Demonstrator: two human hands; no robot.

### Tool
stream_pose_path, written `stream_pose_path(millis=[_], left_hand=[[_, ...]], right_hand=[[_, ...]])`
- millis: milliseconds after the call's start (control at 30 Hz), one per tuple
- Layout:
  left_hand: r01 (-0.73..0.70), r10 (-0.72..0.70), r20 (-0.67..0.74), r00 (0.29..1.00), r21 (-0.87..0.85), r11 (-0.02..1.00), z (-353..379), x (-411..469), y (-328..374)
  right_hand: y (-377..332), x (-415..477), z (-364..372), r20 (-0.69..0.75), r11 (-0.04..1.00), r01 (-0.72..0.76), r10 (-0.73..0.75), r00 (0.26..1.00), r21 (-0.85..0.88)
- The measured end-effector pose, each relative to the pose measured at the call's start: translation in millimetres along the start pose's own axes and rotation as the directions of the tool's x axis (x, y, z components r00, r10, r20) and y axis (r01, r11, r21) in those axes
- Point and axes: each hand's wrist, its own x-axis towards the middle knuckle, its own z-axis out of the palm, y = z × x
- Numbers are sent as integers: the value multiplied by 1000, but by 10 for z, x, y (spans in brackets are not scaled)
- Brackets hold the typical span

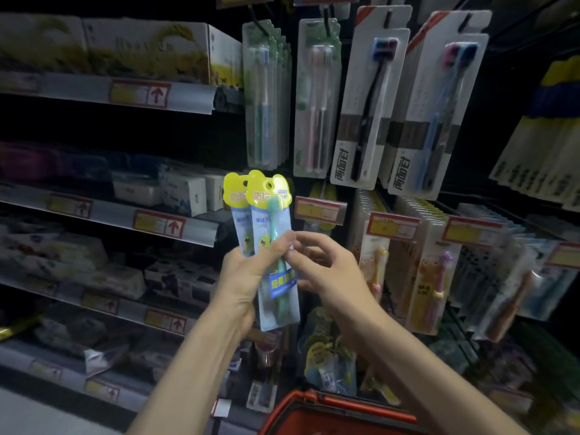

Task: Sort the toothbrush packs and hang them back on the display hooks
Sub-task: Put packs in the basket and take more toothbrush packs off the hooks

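My left hand [248, 277] grips two children's toothbrush packs upright in front of the display. The front pack [273, 221] has a yellow bear-shaped header with a hang hole and a teal brush inside. The second pack [236, 196] sits just behind it to the left. My right hand [326, 268] is beside the front pack's right edge, its fingertips touching or pinching that edge at mid-height; whether it really grips is unclear. Similar yellow-topped packs [323, 356] hang low on the display below my hands.
Adult toothbrush packs [370, 98] hang on hooks above, orange kids' brushes [430, 277] to the right. Price tags [320, 211] front the hooks. Shelves of boxed goods [175, 189] fill the left. A red basket rim [317, 403] is at the bottom.
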Motion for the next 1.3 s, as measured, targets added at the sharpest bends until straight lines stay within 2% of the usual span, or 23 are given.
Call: stream_pose_path(millis=[200, 333, 467, 533, 600, 667, 867, 1067, 1300], left_hand=[[31, -31, -2, 1000, 19, 999, 0, -68, -80], [53, -53, 3, 999, 45, 998, 20, -129, -144], [152, -149, 51, 988, -54, 987, -18, -119, -154], [173, -171, 23, 985, -73, 982, -33, -57, -164], [104, -110, -90, 990, -64, 993, -17, 51, -188], [23, -30, -137, 990, -55, 998, 28, 137, -188], [-33, 31, -18, 999, -109, 993, 120, 288, -96], [-77, 79, 19, 997, -106, 991, 162, 329, 87], [-128, 146, 106, 984, -162, 978, 296, 350, 235]], right_hand=[[90, 29, -102, 25, 995, -72, 71, 997, 63], [150, 14, -169, 95, 980, -157, 145, 985, 126], [232, -61, -261, 102, 950, -196, 176, 979, 241], [285, -155, -335, 68, 959, -175, 163, 984, 225], [355, -255, -435, 5, 977, -142, 143, 990, 157], [447, -330, -542, -49, 986, -122, 128, 991, 110], [680, -367, -688, -191, 989, -149, 147, 970, 4], [733, -205, -583, -189, 983, -183, 174, 966, -33], [634, -19, -427, -191, 989, -135, 122, 974, -55]])
